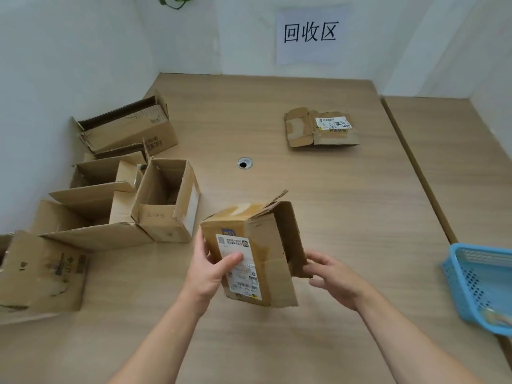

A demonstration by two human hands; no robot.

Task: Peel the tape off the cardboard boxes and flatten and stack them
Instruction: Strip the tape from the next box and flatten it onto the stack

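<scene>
Left hand (210,268) gripping the left side of a small cardboard box (277,273), thumb pressed on its white label (241,273). Box held over the near middle of the table (332,203), far end open, flaps out. Right hand (335,278) loosely curled at the right flap's edge; pinching or merely touching, cannot tell. Open boxes (158,225) clustered left, flattened box (332,137) farther back, blue basket (476,284) at right edge.

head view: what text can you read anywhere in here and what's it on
"回收区": paper sign on the wall.
Shipping label on the held box: print too small to read.
Label on the flattened box: blurred.
Dark print on the back-left box: blurred, unreadable.
</scene>
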